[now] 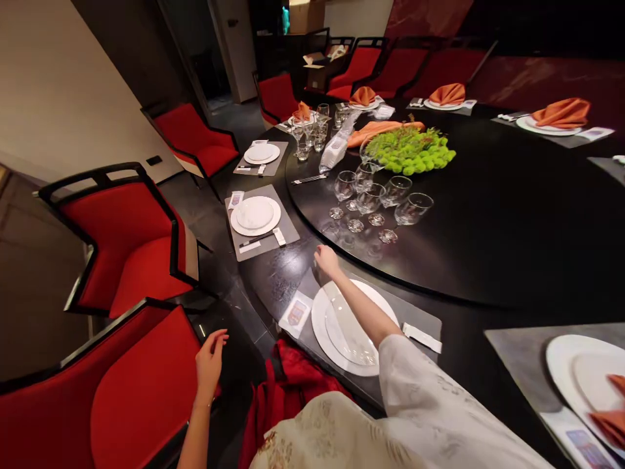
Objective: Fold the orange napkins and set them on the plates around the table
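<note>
- Eight place settings show around the round black table (266, 286): five carry a folded orange napkin (561, 114) on the plate, and three, including the one before you, show no napkin.
- Red upholstered chairs (131, 260) line the table; the nearest stands just beside your left hand.
- Black turntable (512, 221) bears a green floral arrangement (410, 151), a loose orange napkin (375, 133) and a group of stemmed wine glasses (371, 198); these glasses are not set out at the seats.
- You have a white dinner plate (322, 326) on a grey placemat (420, 316) directly before you, with a smaller plate (346, 339) on top and your right forearm passing over both.
- Your right hand (326, 260) sits just past the plate's far rim, fingers loosely curled and pinching nothing visible; contact with the placemat cannot be confirmed.
- Your left hand (211, 365) hangs open and empty below the table edge, fingers slightly spread.
- One printed card (296, 314) lies left of the plate, and a white paper sleeve (422, 337) lies to its right.
</note>
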Motion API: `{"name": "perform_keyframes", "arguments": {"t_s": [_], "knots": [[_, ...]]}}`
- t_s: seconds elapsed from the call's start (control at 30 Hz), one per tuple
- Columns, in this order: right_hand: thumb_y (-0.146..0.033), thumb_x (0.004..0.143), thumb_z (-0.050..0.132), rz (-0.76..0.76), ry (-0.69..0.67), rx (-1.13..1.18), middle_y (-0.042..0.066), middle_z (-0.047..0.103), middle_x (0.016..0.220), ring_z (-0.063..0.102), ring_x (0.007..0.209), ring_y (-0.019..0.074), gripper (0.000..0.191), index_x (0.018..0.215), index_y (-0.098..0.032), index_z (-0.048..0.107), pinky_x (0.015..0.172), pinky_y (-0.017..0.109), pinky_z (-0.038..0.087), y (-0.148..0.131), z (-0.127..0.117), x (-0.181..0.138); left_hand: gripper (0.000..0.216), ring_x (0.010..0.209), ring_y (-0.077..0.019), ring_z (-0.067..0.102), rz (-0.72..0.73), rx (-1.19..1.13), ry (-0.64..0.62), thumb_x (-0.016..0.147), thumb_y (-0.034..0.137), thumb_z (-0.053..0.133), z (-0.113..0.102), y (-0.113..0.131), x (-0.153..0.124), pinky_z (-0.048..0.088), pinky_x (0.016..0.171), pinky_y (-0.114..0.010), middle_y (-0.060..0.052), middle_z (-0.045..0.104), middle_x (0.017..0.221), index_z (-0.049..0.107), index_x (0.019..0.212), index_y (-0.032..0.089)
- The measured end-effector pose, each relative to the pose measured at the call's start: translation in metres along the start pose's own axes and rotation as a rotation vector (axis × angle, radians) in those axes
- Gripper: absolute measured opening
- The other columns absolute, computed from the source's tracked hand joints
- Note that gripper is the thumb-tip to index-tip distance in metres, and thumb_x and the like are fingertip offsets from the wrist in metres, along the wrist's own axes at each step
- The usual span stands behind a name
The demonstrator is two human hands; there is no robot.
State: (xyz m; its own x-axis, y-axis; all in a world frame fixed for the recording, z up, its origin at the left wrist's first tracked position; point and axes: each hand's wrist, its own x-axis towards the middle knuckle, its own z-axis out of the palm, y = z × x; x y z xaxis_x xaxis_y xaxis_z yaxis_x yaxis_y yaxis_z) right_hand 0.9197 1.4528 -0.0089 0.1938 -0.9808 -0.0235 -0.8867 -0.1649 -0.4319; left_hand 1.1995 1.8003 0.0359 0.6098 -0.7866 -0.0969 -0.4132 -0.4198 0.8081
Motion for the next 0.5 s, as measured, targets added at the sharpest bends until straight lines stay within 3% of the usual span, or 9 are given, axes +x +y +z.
{"name": "perform_keyframes", "arguments": {"t_s": [0.17,0.3,0.4,0.5], "knots": [[-0.014,0.082,0.041,-0.022,0.070,-0.065,0.025,0.042,0.133,0.035,0.126,0.0300,0.048,0.127,0.002,0.044,0.104,0.039,0.030,-0.040,0.040,0.146,0.042,0.086,-0.0220,0.065,0.097,0.000,-0.160,0.080,0.054,0.047,0.014,0.010,0.127,0.051,0.082,-0.034,-0.006,0.070,0.090,0.066,0.095,0.020],[-0.023,0.087,0.040,0.035,0.199,-0.105,0.025,0.025,0.145,0.018,0.137,0.0338,0.058,0.137,0.003,0.032,0.109,0.046,0.021,-0.040,0.066,0.253,0.046,0.080,-0.0217,0.066,0.113,0.034,-0.239,0.078,0.060,0.048,0.030,0.009,0.231,0.053,0.077,-0.032,-0.005,0.070,0.085,0.068,0.092,0.022],[-0.032,0.091,0.034,0.104,0.232,-0.142,0.022,0.025,0.146,0.017,0.138,0.0332,0.058,0.139,0.001,0.032,0.111,0.047,0.017,-0.023,0.081,0.292,0.050,0.073,-0.0213,0.066,0.154,0.055,-0.345,0.077,0.064,0.046,0.047,0.023,0.301,0.054,0.072,-0.031,-0.005,0.070,0.079,0.069,0.088,0.022],[-0.039,0.093,0.031,0.088,0.231,-0.191,0.019,0.025,0.147,0.019,0.138,0.0322,0.060,0.141,-0.003,0.032,0.112,0.047,0.016,-0.008,0.087,0.295,0.049,0.075,-0.0216,0.066,0.238,0.080,-0.493,0.079,0.062,0.045,0.074,0.059,0.359,0.054,0.074,-0.032,-0.006,0.070,0.080,0.069,0.089,0.020]]}}
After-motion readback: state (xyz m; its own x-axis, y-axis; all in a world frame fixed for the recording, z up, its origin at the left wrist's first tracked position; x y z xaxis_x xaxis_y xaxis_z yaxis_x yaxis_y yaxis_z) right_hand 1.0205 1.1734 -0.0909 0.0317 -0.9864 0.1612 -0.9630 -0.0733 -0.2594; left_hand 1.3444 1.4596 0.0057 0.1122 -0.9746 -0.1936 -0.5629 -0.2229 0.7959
